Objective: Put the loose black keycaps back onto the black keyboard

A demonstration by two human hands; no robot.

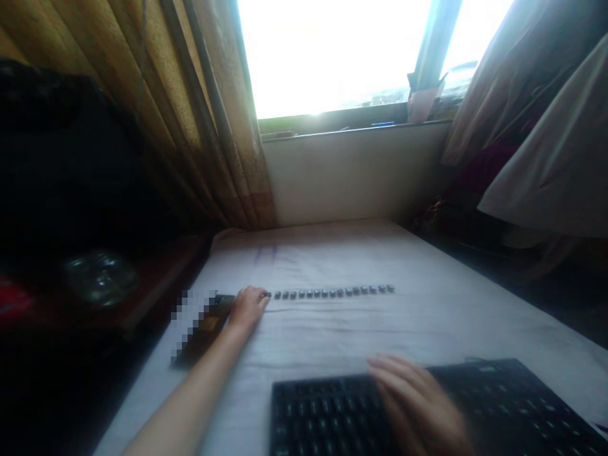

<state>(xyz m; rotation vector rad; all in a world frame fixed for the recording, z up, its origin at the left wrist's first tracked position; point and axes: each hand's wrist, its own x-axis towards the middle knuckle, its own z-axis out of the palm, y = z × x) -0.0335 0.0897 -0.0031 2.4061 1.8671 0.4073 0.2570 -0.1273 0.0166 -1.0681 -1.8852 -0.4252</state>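
Observation:
My left hand [247,306] reaches to the left end of a straight row of small dark keycaps [325,293] on the pale sheet. Its fingertips are closed at the end keycap [266,294], which shows only in part beyond them. Over the middle of a black keyboard [327,405] is my right hand [420,399], smeared by motion, with its fingertips hidden or blurred. Whether it grips anything does not show. The keyboard lies close to me and runs out of the frame at the bottom.
A dark flat box-like object [202,339], partly pixelated, lies left of my left forearm. Beyond the bed's left edge sits a clear rounded container [101,278]. A yellow curtain [228,126], a bright window [332,57] and hanging cloth [555,152] surround the bed.

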